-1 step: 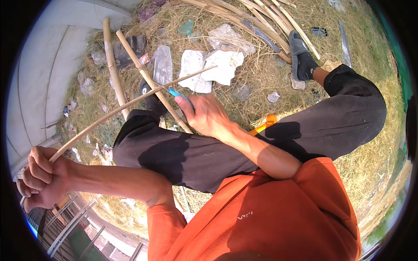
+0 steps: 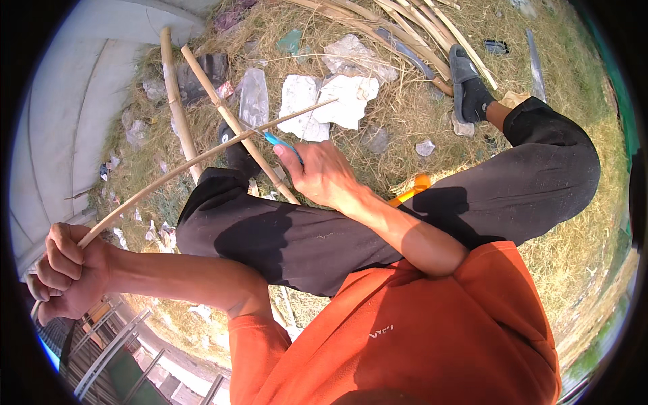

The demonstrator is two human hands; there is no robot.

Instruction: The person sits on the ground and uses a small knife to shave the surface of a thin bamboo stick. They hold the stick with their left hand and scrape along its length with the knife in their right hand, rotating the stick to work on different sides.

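Observation:
A long, thin bamboo stick (image 2: 162,181) runs slantwise from the lower left toward the middle. My left hand (image 2: 71,273) is closed around its lower end. My right hand (image 2: 324,174) grips a blue-handled knife (image 2: 282,142), thumb along the handle. The knife's narrow blade lies at the stick, where it crosses a thicker bamboo pole (image 2: 214,96); exact contact is too small to make out. That pole slants from the upper left down to my bent leg. Another bamboo pole (image 2: 173,101) lies left of it.
White paper sheets (image 2: 347,102) and plastic scraps litter the dry grass. Split bamboo strips (image 2: 432,30) and a curved, wooden-handled blade (image 2: 412,57) lie near my sandalled foot (image 2: 467,88). A long metal strip (image 2: 535,64) is farther right. Beside my legs is an orange object (image 2: 410,189); a pale wall (image 2: 74,101) stands left.

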